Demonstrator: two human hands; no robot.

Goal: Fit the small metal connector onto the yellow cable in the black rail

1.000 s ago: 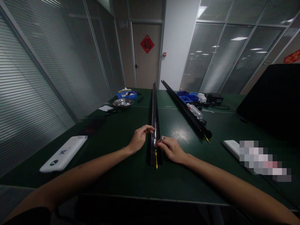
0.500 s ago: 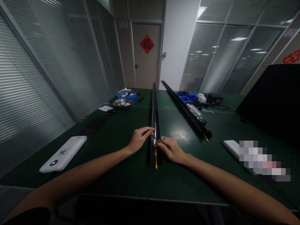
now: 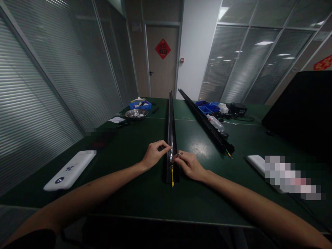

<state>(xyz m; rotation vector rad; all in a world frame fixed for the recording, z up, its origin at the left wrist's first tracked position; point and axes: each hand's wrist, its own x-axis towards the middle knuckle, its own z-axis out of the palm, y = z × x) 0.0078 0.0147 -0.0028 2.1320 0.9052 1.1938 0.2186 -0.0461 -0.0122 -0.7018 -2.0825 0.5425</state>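
A long black channel-shaped rail (image 3: 170, 128) lies lengthwise before me, its near end close to the table's front. Out of that end comes a short yellow wire (image 3: 172, 176) with a terminal at its tip. My left hand (image 3: 155, 154) is at the rail's left edge, thumb and forefinger pinched together over the channel; what they hold, if anything, is too small to see. On the other side, my right hand (image 3: 190, 166) is closed around a small shiny metal piece (image 3: 179, 154), with its fingertips at the channel just beyond the wire.
A second black rail (image 3: 207, 124) lies slantwise to the right, a green-yellow wire (image 3: 229, 154) at its end. Beyond it are blue bins (image 3: 211, 108) and a plastic bottle (image 3: 215, 123). A metal bowl (image 3: 136, 114) stands back left; a white case (image 3: 70, 171) lies near left.
My left thumb and forefinger have come together into a pinch, the forefinger dropping slightly toward me. My right hand has stayed almost where it was.
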